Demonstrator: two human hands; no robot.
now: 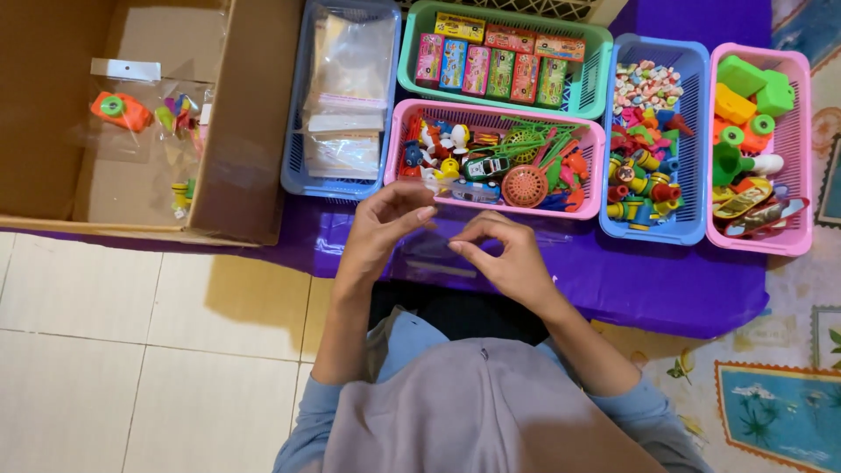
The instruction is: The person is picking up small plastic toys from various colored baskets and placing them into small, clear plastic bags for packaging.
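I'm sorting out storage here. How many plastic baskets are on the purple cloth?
5: blue basket of clear bags at left, green basket at the back, pink basket below it, blue basket right of those, pink basket far right.

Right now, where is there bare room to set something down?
Purple cloth lies bare in front of the right-hand baskets, and the cardboard box floor left of its bagged toys. The pink basket and its neighbours are crammed.

We see bright, even light from above; soft shadows fall on the floor tiles (105, 333) beneath the cardboard box (236, 131). The clear bags (350, 79) glare slightly, and focus stays sharp throughout.
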